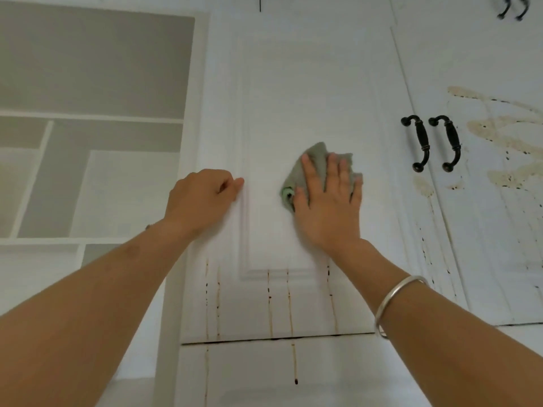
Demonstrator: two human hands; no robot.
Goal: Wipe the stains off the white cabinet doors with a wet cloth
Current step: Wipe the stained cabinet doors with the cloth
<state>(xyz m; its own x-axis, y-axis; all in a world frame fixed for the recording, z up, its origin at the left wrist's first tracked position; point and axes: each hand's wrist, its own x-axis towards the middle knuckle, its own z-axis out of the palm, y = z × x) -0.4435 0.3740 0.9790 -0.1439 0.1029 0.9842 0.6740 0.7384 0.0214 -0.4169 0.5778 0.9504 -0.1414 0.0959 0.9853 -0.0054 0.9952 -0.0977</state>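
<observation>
The crumpled grey-green wet cloth [316,161] sat on the middle panel of the white moulded cabinet door [293,83], pressed by our right hand [329,207] with fingers [310,171] spread flat; our left hand [199,198], fingers curled on nothing, braced beside the panel. We judged that squeezed-out water could carry the brown drip streaks [289,304] below further down, or the cloth slip free. Its underside was hidden, and the blotchy tan stains [499,133] further right were cut off at the edge.

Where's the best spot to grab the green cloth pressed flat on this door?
Probably the thick rolled fold at the lower left edge of the cloth, beside the thumb of the right hand. It bulges off the door, so a pinch from the left could catch it; the rest lies flat under the palm.
</observation>
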